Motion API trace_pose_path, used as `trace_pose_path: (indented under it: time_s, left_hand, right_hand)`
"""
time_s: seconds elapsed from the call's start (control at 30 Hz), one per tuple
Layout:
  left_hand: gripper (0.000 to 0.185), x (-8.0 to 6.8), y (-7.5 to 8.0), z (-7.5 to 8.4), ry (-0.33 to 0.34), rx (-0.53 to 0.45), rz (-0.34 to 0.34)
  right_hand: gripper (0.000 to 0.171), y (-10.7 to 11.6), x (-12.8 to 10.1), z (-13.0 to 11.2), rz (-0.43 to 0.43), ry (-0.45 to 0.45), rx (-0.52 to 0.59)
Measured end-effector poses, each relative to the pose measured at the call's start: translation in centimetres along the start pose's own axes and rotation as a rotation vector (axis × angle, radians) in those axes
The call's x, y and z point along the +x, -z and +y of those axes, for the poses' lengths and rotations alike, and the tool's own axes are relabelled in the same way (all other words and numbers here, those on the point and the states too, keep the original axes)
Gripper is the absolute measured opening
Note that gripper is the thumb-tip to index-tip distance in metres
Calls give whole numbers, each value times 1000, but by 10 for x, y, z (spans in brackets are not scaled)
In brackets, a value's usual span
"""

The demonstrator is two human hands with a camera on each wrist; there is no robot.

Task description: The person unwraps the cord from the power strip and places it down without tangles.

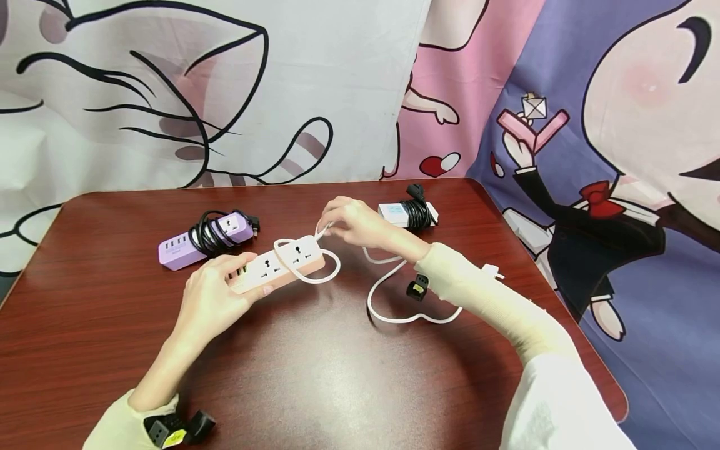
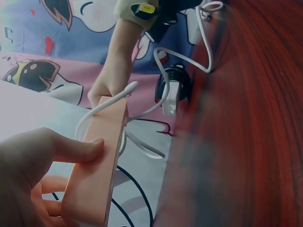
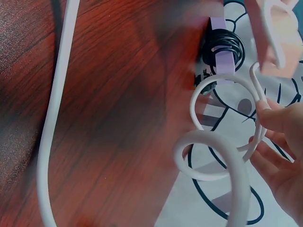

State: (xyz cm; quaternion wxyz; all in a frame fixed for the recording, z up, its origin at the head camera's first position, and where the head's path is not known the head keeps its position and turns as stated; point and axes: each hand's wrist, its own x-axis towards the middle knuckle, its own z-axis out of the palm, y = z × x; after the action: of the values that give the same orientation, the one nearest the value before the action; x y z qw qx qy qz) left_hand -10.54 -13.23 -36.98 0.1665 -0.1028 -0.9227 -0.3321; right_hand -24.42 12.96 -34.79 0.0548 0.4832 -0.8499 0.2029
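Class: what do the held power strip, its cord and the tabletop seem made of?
Power strip: probably hard plastic, satin; smooth faces, crisp edges. Cord: likely flexible plastic or rubber, smooth white; it bends into rounded loops. Tabletop: wood or woodgrain laminate, glossy; reddish grain, bright reflection.

The head view is bright and evenly lit, with a pale, diffuse glare on the near middle of the glossy surface [image 1: 349,381] (the light seems to fall from above). Soft shadow darkens the wood beside the right sleeve [image 1: 478,300]. The left wrist view is dimmer and hazier, its left hand [image 2: 35,163] shaded and the wood partly smeared with greyish blur. In the right wrist view, a dark shadow edges the white cable [image 3: 57,90], and the surface blurs toward the top.
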Motion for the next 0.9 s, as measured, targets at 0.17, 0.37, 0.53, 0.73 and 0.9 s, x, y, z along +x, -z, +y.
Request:
trace_pose_path:
  time_s: [0.17,0.37,0.53,0.73,0.9]
  left_hand:
    - [51,-3,-1,-1,23,27,-38]
    - [50,-4,-1,-2,51,49,-67]
    - [51,-5,-2,-4,67,61,-61]
    - [50,-6,-3,-8,86,72,-36]
    - [50,-8,-1,-12,96,74,-6]
  right_hand:
    - [7,4,-4,-2,50,22,-32]
    - [5,9,-9,-5,93,36,-70]
    - [7,13,-13,-8,122,39,-76]
    - [8,15,-20,-11,134,47,-95]
    - [8,17,-25,-12,150,50,-88]
